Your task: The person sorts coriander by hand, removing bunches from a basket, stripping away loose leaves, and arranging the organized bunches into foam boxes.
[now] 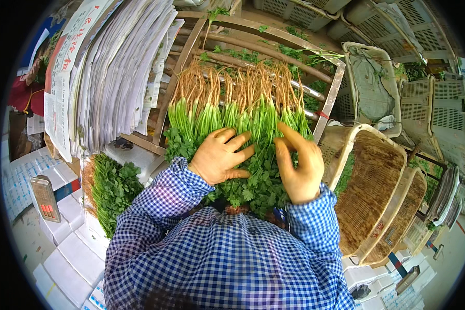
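Observation:
Rooted coriander point(232, 116) lies side by side in a thick row on a metal rack point(327, 104), its brown roots pointing away from me and its leaves towards my body. My left hand point(225, 157) rests with spread fingers on the leaves and lower stems, left of the middle. To the right, my right hand point(299, 161) is bent over the bunch, thumb and fingers apart, its fingertips near the stems. Neither hand is closed around a stem as far as I can see. The leaves under both palms are partly hidden.
A tall stack of newspapers point(112, 73) stands at the left. Below it, more coriander point(116, 186) lies beside white boxes point(75, 255) and a digital scale display point(45, 198). Dirty plastic crates point(372, 186) stand close on my right, with more crates point(434, 112) behind. Loose sprigs hang on the rack.

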`<state>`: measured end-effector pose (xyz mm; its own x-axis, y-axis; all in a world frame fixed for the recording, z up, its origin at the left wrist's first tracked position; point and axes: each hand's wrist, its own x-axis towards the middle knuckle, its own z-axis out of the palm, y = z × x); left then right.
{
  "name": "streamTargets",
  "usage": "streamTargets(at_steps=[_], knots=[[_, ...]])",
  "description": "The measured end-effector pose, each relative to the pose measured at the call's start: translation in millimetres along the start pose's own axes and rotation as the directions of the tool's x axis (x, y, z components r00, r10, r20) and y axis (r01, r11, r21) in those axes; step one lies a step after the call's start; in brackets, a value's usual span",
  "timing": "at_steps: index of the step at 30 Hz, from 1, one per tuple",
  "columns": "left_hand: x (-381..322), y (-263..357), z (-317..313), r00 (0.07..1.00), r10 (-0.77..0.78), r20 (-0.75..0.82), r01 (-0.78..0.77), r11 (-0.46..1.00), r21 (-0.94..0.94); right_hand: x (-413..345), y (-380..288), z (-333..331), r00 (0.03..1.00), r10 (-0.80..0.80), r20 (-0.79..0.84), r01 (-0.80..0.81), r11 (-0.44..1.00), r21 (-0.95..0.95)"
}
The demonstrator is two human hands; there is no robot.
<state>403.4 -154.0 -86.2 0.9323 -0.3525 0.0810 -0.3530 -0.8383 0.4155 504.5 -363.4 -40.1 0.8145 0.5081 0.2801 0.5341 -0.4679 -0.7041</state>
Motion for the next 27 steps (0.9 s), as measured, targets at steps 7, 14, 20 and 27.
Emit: streamTargets(at_steps=[7, 14, 20, 27], knots=[[-0.8, 4.7, 4.2, 0.999, -0.025, 0.019, 0.024, 0.998, 0.057, 55.7, 10.6, 34.3, 0.948, 0.019, 0.317, 0.054, 0.974, -0.218], [-2.7, 5.4, 0.1, 0.998, -0.049, 0.035, 0.049, 0.999, 0.016, 63.7, 25.9, 57.5, 0.833, -0.074, 0.548, 0.302, 0.891, -0.338], [-11.5, 1.9, -23.8, 0.886, -0.261, -0.383, 0.04, 0.867, -0.498, 33.7, 23.8, 31.3, 0.859, -0.274, 0.432, 0.429, 0.847, -0.315], [60.0, -29.5, 0.1, 0.941, -0.238, -0.241, 0.121, 0.902, -0.415, 32.4, 25.7, 27.8, 0.852, -0.403, 0.336, 0.485, 0.849, -0.211]])
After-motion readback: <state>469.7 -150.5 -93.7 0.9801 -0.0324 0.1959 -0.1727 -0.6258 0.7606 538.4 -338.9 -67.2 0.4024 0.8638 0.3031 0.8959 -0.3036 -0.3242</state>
